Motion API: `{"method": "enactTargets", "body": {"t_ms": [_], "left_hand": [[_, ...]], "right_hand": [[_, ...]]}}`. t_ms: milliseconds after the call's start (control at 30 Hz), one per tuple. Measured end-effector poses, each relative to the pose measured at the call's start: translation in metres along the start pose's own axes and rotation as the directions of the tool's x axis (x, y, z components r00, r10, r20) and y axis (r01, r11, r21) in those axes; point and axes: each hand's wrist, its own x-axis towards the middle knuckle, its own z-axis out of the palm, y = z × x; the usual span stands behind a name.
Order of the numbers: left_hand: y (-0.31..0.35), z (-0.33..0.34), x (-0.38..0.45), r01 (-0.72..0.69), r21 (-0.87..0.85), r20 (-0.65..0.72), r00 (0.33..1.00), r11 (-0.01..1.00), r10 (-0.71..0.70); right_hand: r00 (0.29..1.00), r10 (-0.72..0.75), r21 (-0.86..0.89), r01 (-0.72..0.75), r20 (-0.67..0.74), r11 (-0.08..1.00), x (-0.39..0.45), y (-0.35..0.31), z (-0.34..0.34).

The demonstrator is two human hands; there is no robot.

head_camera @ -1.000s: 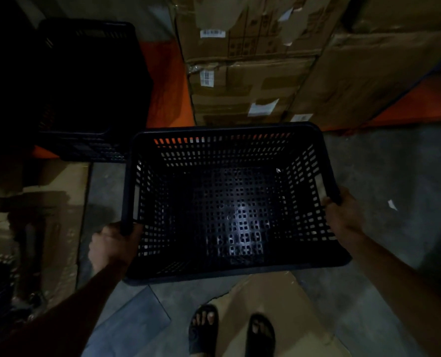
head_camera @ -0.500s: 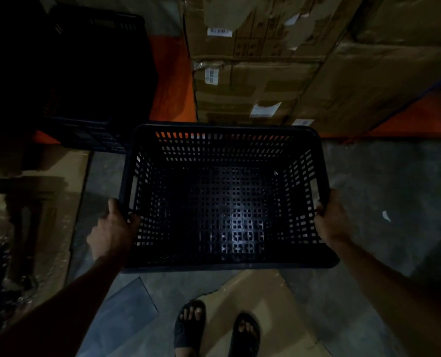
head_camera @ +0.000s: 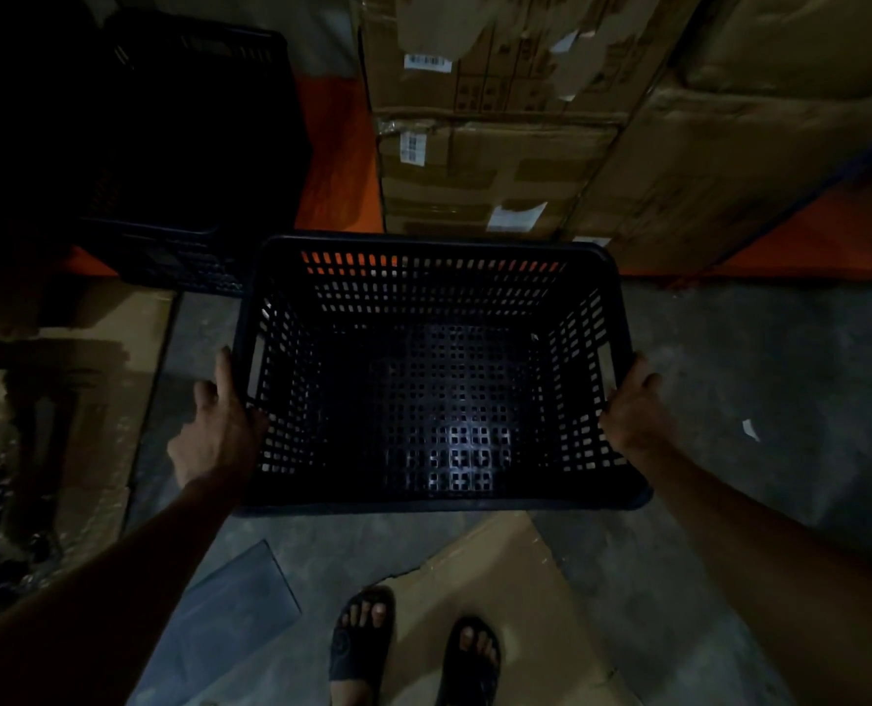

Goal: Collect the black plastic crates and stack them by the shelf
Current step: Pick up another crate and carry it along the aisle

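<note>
Both hands grip crate (head_camera: 433, 400); second crate (head_camera: 189, 145) shadowed.

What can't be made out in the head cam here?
- Dark crates at upper left: head view, deep shadow hides how many are stacked.
- Floor under the held crate: head view, hidden by the crate's base.
- Fingers of left hand and right hand: head view, hidden by the crate's walls.
- Cardboard boxes: head view, label print too small; tops cut by the upper edge.
</note>
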Motion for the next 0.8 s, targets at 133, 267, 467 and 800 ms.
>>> {"method": "enactTargets", "body": {"t_ms": [133, 267, 467, 800], "left_hand": [[-0.005, 0.003, -0.005, 0.007, -0.04, -0.002, 1.0, 0.999, -0.007], [-0.016, 0.009, -0.004, 0.007, -0.076, 0.013, 1.0, 0.997, -0.006], [-0.02, 0.009, 0.014, -0.033, -0.076, -0.005, 0.999, 0.997, 0.033], [-0.016, 0.015, 0.015, 0.004, -0.023, -0.034, 0.999, 1.0, -0.004]], "right_hand": [[0.995, -0.068, 0.02, 0.067, 0.075, 0.998, 0.002, 0.005, -0.005], [0.987, -0.154, 0.2, 0.162, -0.055, 0.966, 0.008, 0.01, 0.0], [0.994, -0.111, 0.247, 0.108, -0.004, 0.963, 0.006, 0.013, 0.006], [0.992, -0.118, 0.207, 0.106, 0.042, 0.973, 0.0, 0.012, 0.001]]}}
